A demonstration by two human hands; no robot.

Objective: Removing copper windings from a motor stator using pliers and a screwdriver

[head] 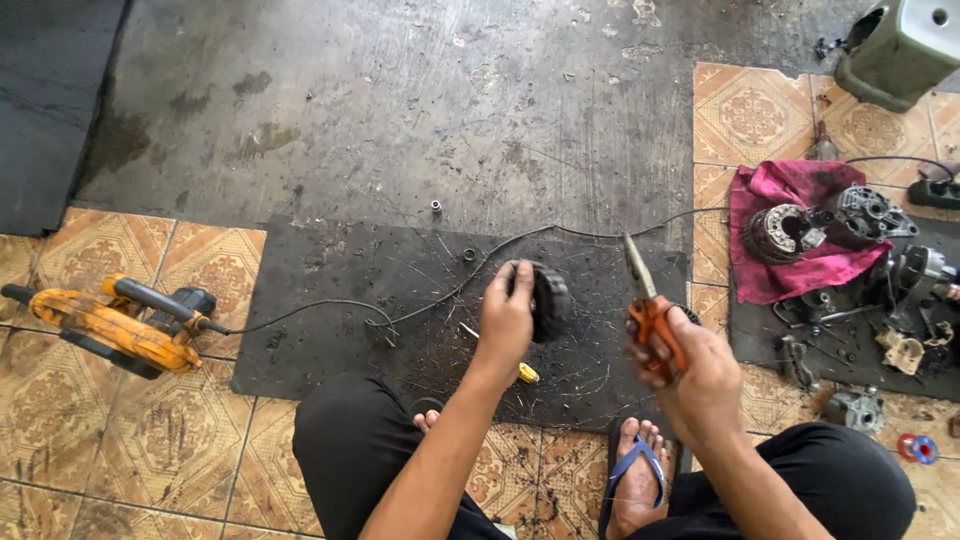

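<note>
Both hands were closed on objects — the left hand [507, 318] was wrapped around a round black ribbed metal part [549, 301], held above the dark rubber mat [330, 300], while orange-handled long-nose pliers [652, 312] were gripped in the right hand [697, 378], tips pointed upward, just beside the part.

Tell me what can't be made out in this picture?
Head view only:
- Black round part: its near face is hidden by the left hand.
- Pliers: handles are covered by the right hand.
- Grey box, top right: cut off by the edge.
- Parts on the pink cloth: too small to identify.
</note>
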